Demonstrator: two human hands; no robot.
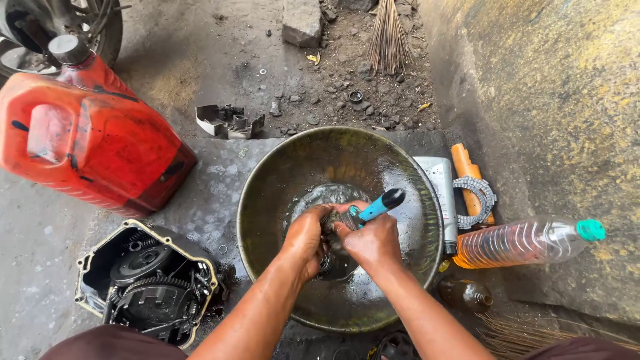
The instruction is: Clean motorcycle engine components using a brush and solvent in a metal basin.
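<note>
A dark, greasy metal part (335, 230) sits in the middle of the large metal basin (267, 200), just above the shallow liquid at its bottom. The left hand (305, 239) is closed around this part and keeps it steady. The right hand (372, 241) grips a brush with a blue handle (375, 208), and its head presses on the part. I judge that the cleaning is in the middle: the part looks wet but remains very dark, so scrubbing is left.

Left of the basin lies one open engine cover (148, 283) with gears inside, oily and not yet washed. Behind it stands one red jerrycan (93, 143). On the right I count one clear plastic bottle (527, 241) with a green cap lying on its side, one small brown bottle (467, 293), one toothed ring (475, 200), one orange tube (465, 163) and one grey tube (440, 187).
</note>
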